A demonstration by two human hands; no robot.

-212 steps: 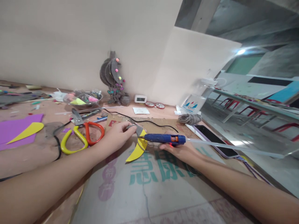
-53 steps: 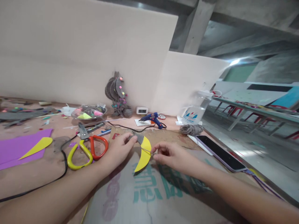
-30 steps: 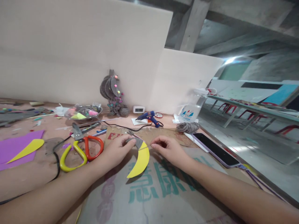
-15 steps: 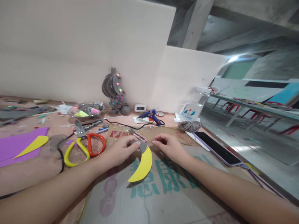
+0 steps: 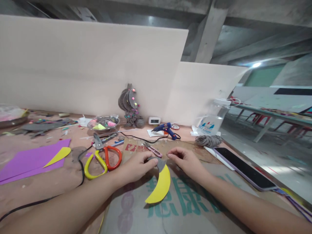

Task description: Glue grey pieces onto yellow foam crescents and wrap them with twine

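In the head view, my left hand (image 5: 140, 165) pinches the grey end of a crescent-shaped piece between thumb and fingers. Most of this crescent is a bright yellow sheet (image 5: 161, 187), with its pointed tip toward me. My right hand (image 5: 186, 162) is just to the right of the grey end, its thumb and fingertips drawn together; whatever they may hold is too small to make out. Both hands are over a printed cardboard sheet (image 5: 136, 208). Beyond them lies a pair of pink-handled snips (image 5: 154, 150).
Scissors (image 5: 113, 158) with yellow and red handles lie left, near purple sheets (image 5: 31, 162) and a yellow teardrop piece (image 5: 58, 156). Farther back are a blue glue gun (image 5: 167, 129), a small clock (image 5: 154, 120) and a grey hanging ornament (image 5: 129, 105). Right are grey yarn (image 5: 208, 140), a phone (image 5: 245, 167) and a plastic jug (image 5: 214, 117).
The camera has tilted up and turned left, so everything sits lower and farther right in view. My hands and the crescent keep nearly the same arrangement.
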